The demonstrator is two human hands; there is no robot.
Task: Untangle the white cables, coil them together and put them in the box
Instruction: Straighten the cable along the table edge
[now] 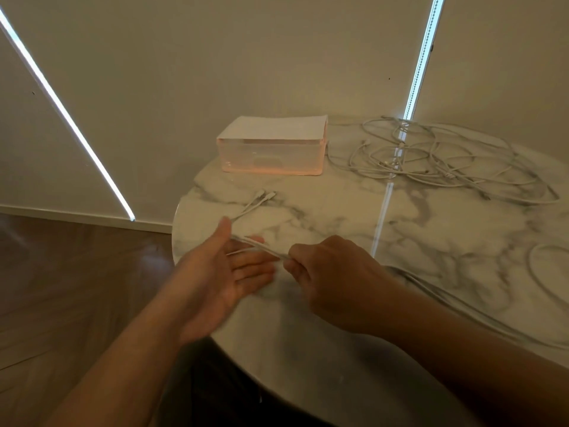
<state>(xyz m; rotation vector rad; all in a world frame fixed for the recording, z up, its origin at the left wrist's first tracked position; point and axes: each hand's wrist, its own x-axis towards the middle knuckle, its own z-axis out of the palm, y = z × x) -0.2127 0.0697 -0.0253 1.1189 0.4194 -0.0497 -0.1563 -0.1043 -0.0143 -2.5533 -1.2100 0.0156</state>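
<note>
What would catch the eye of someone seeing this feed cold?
Nearest the camera, the right hand grips a few white cable strands that run across the straight fingers of the left hand. At the far right of the marble table sprawls a loose tangle of white cables. Just left of the tangle stands a translucent pink box.

On a round marble table [338,211], the right hand [332,282] pinches a pair of white cables [261,245] that run across the flat, upturned left hand [221,272]. Their plugs [265,195] lie near a clear pinkish box [272,152], beside a tangled heap of cables [431,155].
</note>
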